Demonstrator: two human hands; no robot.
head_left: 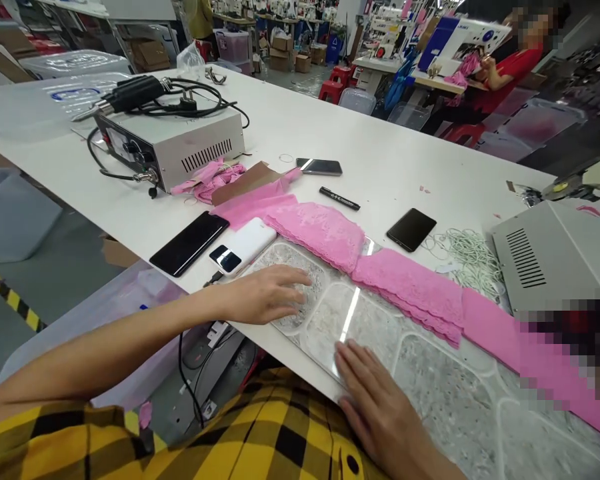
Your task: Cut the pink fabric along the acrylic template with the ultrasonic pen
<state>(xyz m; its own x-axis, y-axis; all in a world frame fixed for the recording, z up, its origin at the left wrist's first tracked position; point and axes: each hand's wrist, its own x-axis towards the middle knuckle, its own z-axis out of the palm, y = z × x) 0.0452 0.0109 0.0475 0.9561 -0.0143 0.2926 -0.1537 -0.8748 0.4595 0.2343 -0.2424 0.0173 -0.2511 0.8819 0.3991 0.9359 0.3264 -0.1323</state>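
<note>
My left hand [273, 293] hovers over or rests on the left end of a clear, grey-patterned mat [353, 313], fingers stretched and holding nothing. Flat near the mat's front edge lies my right hand [373, 393], its fingers extended and its palm down. Beyond both hands a strip of pink lace fabric [320, 233] runs along the mat, with a second lace piece [410, 287] joining or overlapping it. Plain pink fabric [495, 327] continues to the right. By my left wrist are a white power bank [245, 245] with a small dark display and a black phone [190, 243].
A grey box-shaped device [180, 143] carries a black handheld tool and cables. Further right lie a marker [339, 198], two more phones, pale elastic cord [470, 260] and another grey device [560, 247]. Someone in red [523, 73] sits at a sewing machine [460, 47].
</note>
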